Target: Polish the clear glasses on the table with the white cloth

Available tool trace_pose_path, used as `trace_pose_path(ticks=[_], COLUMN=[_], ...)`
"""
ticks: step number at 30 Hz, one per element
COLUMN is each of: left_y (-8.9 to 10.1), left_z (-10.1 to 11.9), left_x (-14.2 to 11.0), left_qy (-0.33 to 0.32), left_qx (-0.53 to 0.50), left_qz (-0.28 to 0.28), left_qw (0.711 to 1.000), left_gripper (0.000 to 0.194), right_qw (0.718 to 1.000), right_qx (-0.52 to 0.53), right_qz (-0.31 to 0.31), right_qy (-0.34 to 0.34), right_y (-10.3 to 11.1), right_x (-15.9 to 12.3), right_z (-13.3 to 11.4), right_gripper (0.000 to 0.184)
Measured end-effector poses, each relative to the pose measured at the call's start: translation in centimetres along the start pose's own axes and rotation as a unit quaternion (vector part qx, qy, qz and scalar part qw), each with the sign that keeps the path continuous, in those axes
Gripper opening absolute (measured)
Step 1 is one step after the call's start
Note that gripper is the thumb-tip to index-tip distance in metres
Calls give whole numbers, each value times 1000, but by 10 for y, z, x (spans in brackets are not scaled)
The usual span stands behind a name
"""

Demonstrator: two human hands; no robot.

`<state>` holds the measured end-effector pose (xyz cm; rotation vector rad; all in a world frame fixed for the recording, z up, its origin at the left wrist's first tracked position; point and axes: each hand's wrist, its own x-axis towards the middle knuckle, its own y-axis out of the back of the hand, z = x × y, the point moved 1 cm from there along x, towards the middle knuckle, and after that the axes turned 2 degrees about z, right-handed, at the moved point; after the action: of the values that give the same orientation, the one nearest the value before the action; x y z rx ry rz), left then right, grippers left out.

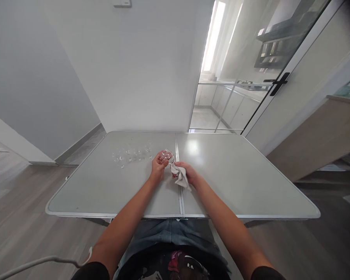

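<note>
A clear glass is tipped sideways above the middle of the table, my left hand closed around its bowl. My right hand grips a white cloth, which is bunched against the glass's other end, and a corner of it hangs down. The cloth and fingers hide that end, so its exact shape is unclear. To the left of my left hand, several clear glasses stand in a loose group on the tabletop; their outlines are faint.
The pale folding table has a metal edge and a central seam. A white wall rises behind it. At the right are a glass door with a black handle and a wooden shelf unit. A white cable crosses the lower left.
</note>
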<state>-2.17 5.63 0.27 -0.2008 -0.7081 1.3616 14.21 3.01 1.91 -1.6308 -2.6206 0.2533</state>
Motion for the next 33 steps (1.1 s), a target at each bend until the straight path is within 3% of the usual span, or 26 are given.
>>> trace_pose_path(ticks=[3,5,8,11,13,15,16,18,21,23,26,29,31,33], left_y=[-3,-2,2,4,4,3,2,3,3,2,-3,-7,-8,-8], left_z=[1,1,0,0,0,1,1,0,-1,1,4,8,8,8], left_x=[-1,-1,1,3,3,2,2,2,2,1,-1,-2,-3,-3], left_qy=[7,6,-2,-6,-7,-9,-9,-9,-6,2,17,22,19,11], left_qx=[-3,-4,-1,4,5,6,7,7,3,-2,-9,-13,-18,-24], left_qz=[-30,-28,1,26,29,28,27,27,24,11,-20,-36,-32,-21], left_qw=[1000,1000,1000,1000,1000,1000,1000,1000,1000,1000,1000,999,999,999], left_gripper=[67,66,65,66,67,68,68,67,64,64,69,69,68,68], right_qw=[988,995,989,908,849,822,826,869,969,998,993,986,983,976], right_qx=[116,84,-95,-317,-414,-452,-447,-387,-175,-16,114,158,180,200], right_qz=[-92,-53,78,189,231,243,240,214,123,47,-31,-54,-16,82], right_qy=[-44,-18,85,197,232,246,245,223,123,41,-14,-22,-27,1], right_y=[2,1,-3,-7,-8,-8,-8,-7,-2,1,6,6,3,2], right_x=[-4,-4,2,5,4,3,3,3,6,7,6,8,12,16], right_z=[-2,-1,2,5,6,6,6,5,6,8,11,14,17,19], right_gripper=[39,38,37,27,25,25,24,25,35,39,36,30,28,28])
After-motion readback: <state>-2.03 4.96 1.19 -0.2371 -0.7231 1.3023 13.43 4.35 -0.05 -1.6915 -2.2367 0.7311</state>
